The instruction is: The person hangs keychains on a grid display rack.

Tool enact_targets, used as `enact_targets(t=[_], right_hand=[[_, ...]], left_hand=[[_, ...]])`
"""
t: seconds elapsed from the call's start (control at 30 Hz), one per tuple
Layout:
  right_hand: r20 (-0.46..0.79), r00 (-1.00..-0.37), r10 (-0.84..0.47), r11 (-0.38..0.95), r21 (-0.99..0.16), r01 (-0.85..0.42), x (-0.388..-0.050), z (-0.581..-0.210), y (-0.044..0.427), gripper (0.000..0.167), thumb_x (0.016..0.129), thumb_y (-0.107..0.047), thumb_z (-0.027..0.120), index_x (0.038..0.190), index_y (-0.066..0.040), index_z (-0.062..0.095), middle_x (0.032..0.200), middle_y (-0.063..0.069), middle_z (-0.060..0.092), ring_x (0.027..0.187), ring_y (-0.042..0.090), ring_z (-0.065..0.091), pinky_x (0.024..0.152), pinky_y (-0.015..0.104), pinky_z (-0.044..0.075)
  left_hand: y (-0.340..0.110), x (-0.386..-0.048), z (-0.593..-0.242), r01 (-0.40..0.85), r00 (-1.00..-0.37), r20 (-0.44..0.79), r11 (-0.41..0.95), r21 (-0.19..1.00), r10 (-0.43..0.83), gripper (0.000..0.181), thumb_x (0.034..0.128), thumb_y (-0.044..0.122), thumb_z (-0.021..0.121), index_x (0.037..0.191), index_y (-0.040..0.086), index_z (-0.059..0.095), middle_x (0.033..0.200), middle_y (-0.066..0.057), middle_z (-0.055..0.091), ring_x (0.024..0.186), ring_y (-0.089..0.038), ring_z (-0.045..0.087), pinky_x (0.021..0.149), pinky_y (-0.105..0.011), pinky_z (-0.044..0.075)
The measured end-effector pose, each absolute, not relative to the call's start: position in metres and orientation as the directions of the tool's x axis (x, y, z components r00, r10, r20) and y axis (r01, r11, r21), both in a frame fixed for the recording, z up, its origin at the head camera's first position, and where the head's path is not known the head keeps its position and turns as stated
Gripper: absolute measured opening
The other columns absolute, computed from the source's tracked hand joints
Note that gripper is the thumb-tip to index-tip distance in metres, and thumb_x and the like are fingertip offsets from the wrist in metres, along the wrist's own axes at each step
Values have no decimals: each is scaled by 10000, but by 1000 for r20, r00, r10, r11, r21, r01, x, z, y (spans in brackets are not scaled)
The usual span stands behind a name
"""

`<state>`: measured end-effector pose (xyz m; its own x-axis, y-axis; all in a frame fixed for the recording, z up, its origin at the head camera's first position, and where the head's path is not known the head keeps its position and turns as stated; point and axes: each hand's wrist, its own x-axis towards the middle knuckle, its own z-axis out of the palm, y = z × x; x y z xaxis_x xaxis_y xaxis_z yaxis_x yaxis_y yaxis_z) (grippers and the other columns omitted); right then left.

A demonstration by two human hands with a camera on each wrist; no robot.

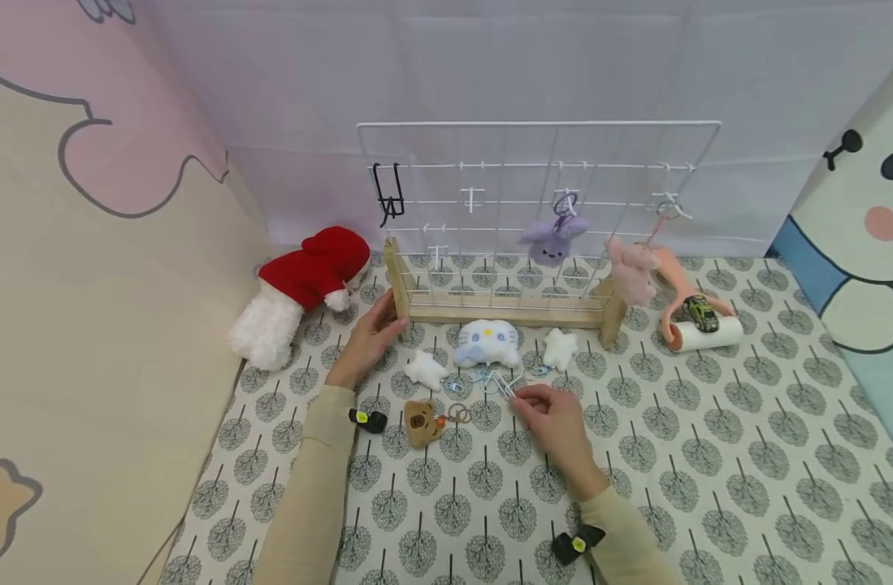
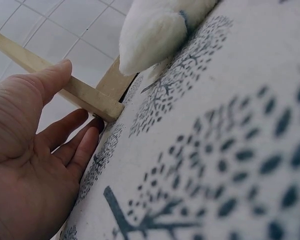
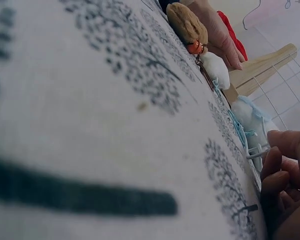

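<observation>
My left hand (image 1: 369, 340) (image 2: 35, 135) grips the left wooden foot (image 1: 398, 284) (image 2: 80, 92) of the white wire rack, thumb on one side and fingers on the other. Between thumb and fingertips, my right hand (image 1: 556, 426) (image 3: 290, 170) pinches a white wire hook (image 1: 501, 383) (image 3: 258, 153) low over the cloth. Just behind it lies a white plush cat face (image 1: 490, 343) with a blue bow and a light blue cord. Small white plushes (image 1: 426, 370) (image 1: 560, 349) lie on either side. A brown bear plush (image 1: 419, 423) with a ring lies between my forearms.
On the rack (image 1: 505, 299) hang a purple plush (image 1: 552, 242), a pink plush (image 1: 631, 270), a black hook (image 1: 390, 195) and several white hooks. A red and white plush (image 1: 307, 280) lies at left. At right are a lint roller (image 1: 709, 334) and toy car (image 1: 700, 313).
</observation>
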<state>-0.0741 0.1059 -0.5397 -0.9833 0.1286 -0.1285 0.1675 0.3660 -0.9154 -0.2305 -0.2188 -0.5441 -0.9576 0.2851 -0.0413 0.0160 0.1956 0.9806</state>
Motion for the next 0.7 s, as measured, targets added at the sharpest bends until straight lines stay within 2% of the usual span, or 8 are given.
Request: enact_targets(t=[0.13, 0.27, 0.43, 0.7], right_hand=[[-107, -986, 129, 399, -905, 150, -75, -538, 103, 163, 911, -133, 822, 1013, -10, 799, 823, 44, 744, 678, 139, 628, 623, 232, 510], [-88, -983, 159, 431, -890, 149, -75, -539, 102, 133, 920, -139, 810, 996, -30, 803, 811, 34, 740, 679, 134, 630, 630, 232, 506], [-41, -980, 196, 422, -898, 122, -74, -541, 102, 106, 925, -139, 798, 971, -43, 801, 764, 24, 724, 644, 122, 619, 601, 231, 499], [192, -949, 249, 382, -920, -86, -76, -536, 107, 59, 889, -61, 831, 909, -24, 790, 705, 46, 702, 591, 83, 592, 537, 173, 466]], left_hand=[[-219, -231, -545, 27, -957, -31, 196, 980, 288, 701, 1084, 204, 629, 1690, 270, 282, 1658, -122, 425, 1494, -321, 442, 1216, -504, 369], [-220, -231, -549, 39, -960, -20, 201, 979, 281, 687, 1078, 254, 646, 1675, 330, 315, 1629, -86, 470, 1463, -276, 480, 1194, -471, 403], [-221, -232, -552, 58, -960, -1, 200, 978, 281, 672, 1074, 279, 653, 1664, 348, 341, 1589, -88, 515, 1424, -273, 515, 1161, -452, 436], [-220, -233, -551, 54, -961, -5, 205, 977, 275, 683, 1078, 241, 644, 1676, 314, 322, 1588, -112, 512, 1431, -295, 508, 1164, -441, 431]])
